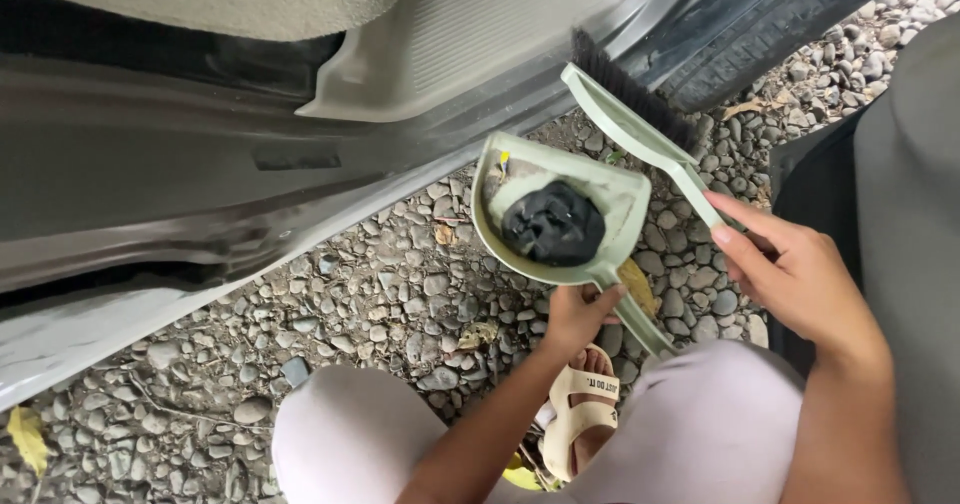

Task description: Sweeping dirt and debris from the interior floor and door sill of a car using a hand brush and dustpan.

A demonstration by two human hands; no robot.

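Gripping the short handle of a pale green dustpan (560, 209), the left hand (578, 314) is closed around the stem just below the pan's bowl, thumb on top. From that grip the pan spreads up and to the left, its open mouth facing the sill of the car (150, 194), and a crumpled black wad (552, 226) lies in the bowl just beyond the fingers. A dry yellow leaf (637, 286) sits by the pan's handle, just right of the grip.

Over to the right and a little higher, the right hand (790, 269) pinches the thin handle of a matching green hand brush (640, 129) between thumb and fingers. The brush's long axis runs from this grip up and to the left, with its dark bristles on the far side, toward the car's sill. The brush head lies just above the pan's upper rim, near it; whether the two touch cannot be told.

Below both grips are the person's knees, a sandalled foot (585, 404) and grey gravel (380, 294).
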